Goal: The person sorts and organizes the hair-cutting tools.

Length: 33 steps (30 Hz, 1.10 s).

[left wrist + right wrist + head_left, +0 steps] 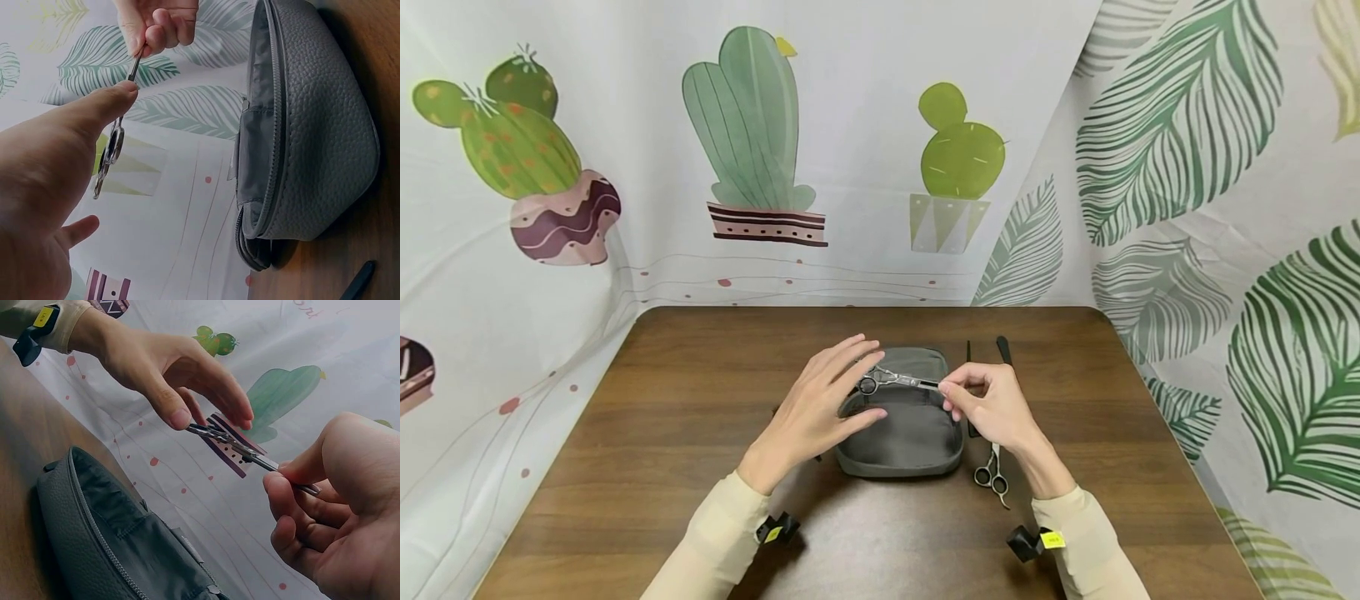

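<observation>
A person in pale sleeves holds silver scissors [901, 380] above an open gray pouch [898, 472] on a brown wooden table [700, 400]. The right hand [996, 404] pinches the scissors by the blade end between thumb and fingers, the finger rings pointing toward the left hand [820, 400]. That hand's fingers are spread, thumb well apart from the rest, close around the ring end; whether they touch the metal cannot be told.

The pouch, its zipper undone and its dark lining showing, sits between the two hands. To its right, a second pair of scissors [992, 477] lies on the table with its rings toward the person, near the right wrist. Beyond the right hand lie a thin dark tool [968, 352] and a black handle [1003, 350], both partly hidden. Behind the table, a white cloth backdrop [865, 108] carries printed potted cacti and, at right, striped leaves.
</observation>
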Tool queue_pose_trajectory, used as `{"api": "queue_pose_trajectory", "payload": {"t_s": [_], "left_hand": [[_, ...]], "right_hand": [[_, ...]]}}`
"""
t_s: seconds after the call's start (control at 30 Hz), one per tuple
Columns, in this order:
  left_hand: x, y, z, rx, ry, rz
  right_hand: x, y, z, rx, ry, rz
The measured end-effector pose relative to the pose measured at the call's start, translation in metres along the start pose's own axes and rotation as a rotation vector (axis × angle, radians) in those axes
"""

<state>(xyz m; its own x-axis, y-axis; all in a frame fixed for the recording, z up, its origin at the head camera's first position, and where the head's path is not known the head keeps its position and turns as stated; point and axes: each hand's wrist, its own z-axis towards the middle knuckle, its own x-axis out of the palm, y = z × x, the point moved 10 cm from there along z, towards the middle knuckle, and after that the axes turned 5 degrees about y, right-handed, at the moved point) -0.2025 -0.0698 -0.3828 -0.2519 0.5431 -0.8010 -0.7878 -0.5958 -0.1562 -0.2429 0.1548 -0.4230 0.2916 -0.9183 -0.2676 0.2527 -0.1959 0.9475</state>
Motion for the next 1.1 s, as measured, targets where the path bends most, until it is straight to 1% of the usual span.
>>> {"api": "queue_pose_trajectory", "payload": {"t_s": [0.13,0.27,0.37,0.47,0.73,0.83,0.93,1.1], "left_hand": [[0.0039,-0.0028,0.0002,0.016,0.012,0.018],[0.0087,-0.0020,-0.0001,-0.010,0.045,0.040],[0.0103,-0.0013,-0.0002,-0.025,0.058,0.061],[0.0095,-0.0021,0.0003,-0.019,0.050,0.080],[0.0068,-0.0057,0.0013,0.028,0.006,0.127],[0.0074,-0.0074,0.0013,0.039,0.008,0.151],[0.0086,-0.0078,0.0011,0.033,0.025,0.175],[0.0093,-0.0071,0.0011,0.027,0.037,0.185]], "right_hand": [[0.0000,-0.0006,0.0003,0.005,0.002,-0.004],[0.0004,-0.0026,0.0010,0.009,0.007,-0.011],[0.0008,-0.0029,0.0013,0.007,0.010,-0.011],[0.0007,-0.0032,0.0013,0.008,0.010,-0.008],[0.0019,-0.0046,0.0006,0.033,0.025,-0.014],[0.0027,-0.0040,0.0003,0.029,0.034,-0.013],[0.0035,-0.0048,0.0004,0.027,0.044,-0.002],[0.0042,-0.0056,0.0017,0.023,0.051,0.009]]}}
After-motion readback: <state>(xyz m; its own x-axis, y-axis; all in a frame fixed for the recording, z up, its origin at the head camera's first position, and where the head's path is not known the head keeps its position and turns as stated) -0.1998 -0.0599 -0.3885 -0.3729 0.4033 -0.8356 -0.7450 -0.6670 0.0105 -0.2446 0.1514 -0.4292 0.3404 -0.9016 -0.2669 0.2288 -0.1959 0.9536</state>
